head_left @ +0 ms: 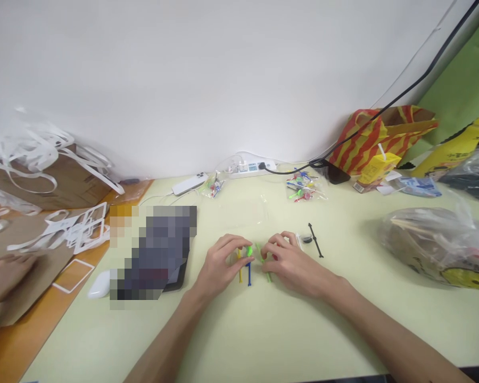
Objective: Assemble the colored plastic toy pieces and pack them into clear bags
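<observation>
**Both hands pinch small plastic sticks**

Your left hand [219,263] curls palm-down on the surface [263,330], fingertips grasping the yellow stick [240,271] and blue stick [248,274]; your right hand [289,260], just beside it, pinches the green stick [263,260]; forearms angle inward.

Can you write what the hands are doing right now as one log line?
left hand: pinching yellow stick, blue stick | right hand: on green stick | nearby: black stick

A single head-worn camera looks forward and down, close over the pale green table [263,340].
</observation>
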The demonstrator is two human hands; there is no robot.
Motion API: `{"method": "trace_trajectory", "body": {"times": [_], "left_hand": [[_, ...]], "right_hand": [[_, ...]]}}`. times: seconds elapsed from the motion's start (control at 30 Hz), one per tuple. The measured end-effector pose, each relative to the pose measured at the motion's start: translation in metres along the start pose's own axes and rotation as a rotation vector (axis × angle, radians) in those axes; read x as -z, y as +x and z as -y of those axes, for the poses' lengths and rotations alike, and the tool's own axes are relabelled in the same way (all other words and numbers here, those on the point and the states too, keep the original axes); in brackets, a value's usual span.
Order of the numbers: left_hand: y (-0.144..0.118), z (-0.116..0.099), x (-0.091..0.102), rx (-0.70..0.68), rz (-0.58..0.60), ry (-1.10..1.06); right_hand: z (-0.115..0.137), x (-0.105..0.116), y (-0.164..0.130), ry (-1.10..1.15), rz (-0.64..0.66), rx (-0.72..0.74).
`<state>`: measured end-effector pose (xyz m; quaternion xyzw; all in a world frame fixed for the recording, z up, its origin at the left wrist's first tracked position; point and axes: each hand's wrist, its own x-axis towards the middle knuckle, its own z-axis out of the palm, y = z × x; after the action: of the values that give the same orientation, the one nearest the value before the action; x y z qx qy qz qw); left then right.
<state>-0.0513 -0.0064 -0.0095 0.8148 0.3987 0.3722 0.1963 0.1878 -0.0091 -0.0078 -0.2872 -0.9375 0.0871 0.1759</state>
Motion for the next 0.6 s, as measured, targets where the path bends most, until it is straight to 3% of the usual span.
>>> {"method": "trace_trajectory", "body": {"times": [0.27, 0.6], "left_hand": [[0.001, 0.000, 0.000, 0.047, -0.007, -0.040], [0.001, -0.008, 0.002, 0.191, 0.056, -0.211]], "right_hand": [[-0.003, -0.007, -0.002, -0.032, -0.031, 0.028], [0.007, -0.007, -0.001, 0.004, -0.423, 0.096]]}}
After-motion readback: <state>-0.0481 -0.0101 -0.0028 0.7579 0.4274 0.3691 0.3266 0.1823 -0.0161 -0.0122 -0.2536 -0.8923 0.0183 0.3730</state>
